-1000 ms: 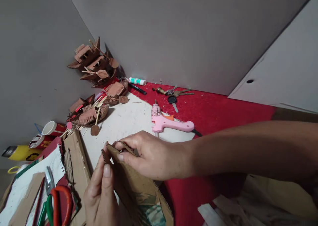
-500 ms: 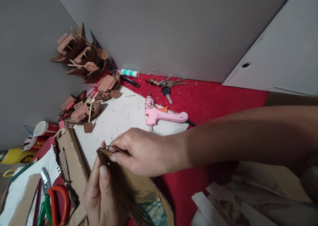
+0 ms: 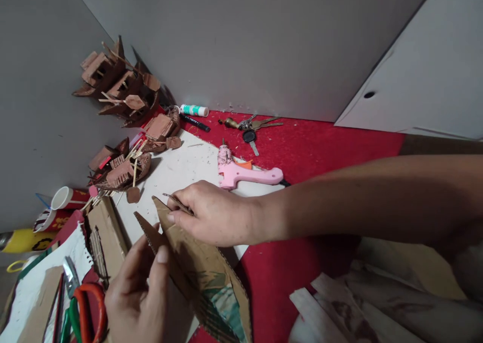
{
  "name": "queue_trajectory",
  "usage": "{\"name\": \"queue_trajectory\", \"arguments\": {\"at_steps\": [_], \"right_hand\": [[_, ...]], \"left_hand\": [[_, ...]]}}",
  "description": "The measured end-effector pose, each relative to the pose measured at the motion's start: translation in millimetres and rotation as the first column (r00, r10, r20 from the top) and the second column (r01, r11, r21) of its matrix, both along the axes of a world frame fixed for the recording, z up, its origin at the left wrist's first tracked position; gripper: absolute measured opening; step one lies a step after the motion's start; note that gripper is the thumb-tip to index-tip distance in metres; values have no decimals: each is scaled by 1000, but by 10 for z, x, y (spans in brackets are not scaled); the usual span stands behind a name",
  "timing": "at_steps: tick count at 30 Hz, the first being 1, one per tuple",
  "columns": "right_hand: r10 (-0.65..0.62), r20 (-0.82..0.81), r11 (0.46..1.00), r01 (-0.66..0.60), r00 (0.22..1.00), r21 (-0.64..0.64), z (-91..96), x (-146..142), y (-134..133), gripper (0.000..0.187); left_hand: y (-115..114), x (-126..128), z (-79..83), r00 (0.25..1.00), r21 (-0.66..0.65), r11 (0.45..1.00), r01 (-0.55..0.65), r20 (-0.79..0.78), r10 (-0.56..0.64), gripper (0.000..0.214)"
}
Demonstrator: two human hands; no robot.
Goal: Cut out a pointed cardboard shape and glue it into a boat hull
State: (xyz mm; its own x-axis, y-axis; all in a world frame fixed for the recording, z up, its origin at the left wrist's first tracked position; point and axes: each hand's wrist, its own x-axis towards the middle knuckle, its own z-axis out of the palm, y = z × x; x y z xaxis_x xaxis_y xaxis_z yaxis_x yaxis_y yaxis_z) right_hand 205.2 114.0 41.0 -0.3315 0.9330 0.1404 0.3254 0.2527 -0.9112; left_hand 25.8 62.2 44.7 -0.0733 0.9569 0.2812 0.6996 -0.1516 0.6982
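Observation:
My left hand [image 3: 141,282] pinches the pointed end of one side of a folded cardboard piece [image 3: 199,252], thumb on its inner face. Higher up, my right hand [image 3: 209,212] grips the tip of the other side, with the thumb inside. A thin cardboard strip [image 3: 179,204] also sticks out from between the right fingers. The two pointed ends stand apart, and a printed green patch shows on the lower part of the piece. Beyond my right hand, a pink glue gun [image 3: 245,174] lies on a white sheet [image 3: 169,167].
Small cardboard boats [image 3: 124,172] stand along the left wall, with taller ones [image 3: 116,86] behind. Orange-handled scissors [image 3: 90,308] lie at lower left near paper cups [image 3: 64,198]. Keys [image 3: 249,137], a glue stick [image 3: 194,110] and a black marker [image 3: 195,122] lie at the back.
The two pointed cardboard ends, close together before, have spread apart. My left hand has moved down and left with one side; my right hand has risen slightly with the other.

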Motion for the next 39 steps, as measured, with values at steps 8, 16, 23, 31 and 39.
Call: {"name": "queue_trajectory", "arguments": {"at_steps": [8, 16, 23, 31, 39], "right_hand": [[113, -147, 991, -122, 983, -56, -62, -27, 7, 10], [166, -237, 984, -177, 957, -25, -138, -40, 24, 15], [164, -241, 985, -171, 957, -9, -134, -21, -1, 15], [135, -159, 990, -138, 978, -8, -57, -12, -40, 7], [99, -249, 988, -125, 963, -90, 50, -34, -24, 9]], "left_hand": [[-82, 96, -45, 947, 100, 990, 95, -315, -59, 26], [-80, 148, -79, 983, 84, 996, 32, -185, -15, 27], [-94, 184, -97, 999, 64, 998, -27, -39, 29, 25], [-81, 232, -62, 988, -55, 997, 51, 148, -42, 24], [-38, 129, -84, 816, -342, 900, 270, 577, -26, 32]]}}
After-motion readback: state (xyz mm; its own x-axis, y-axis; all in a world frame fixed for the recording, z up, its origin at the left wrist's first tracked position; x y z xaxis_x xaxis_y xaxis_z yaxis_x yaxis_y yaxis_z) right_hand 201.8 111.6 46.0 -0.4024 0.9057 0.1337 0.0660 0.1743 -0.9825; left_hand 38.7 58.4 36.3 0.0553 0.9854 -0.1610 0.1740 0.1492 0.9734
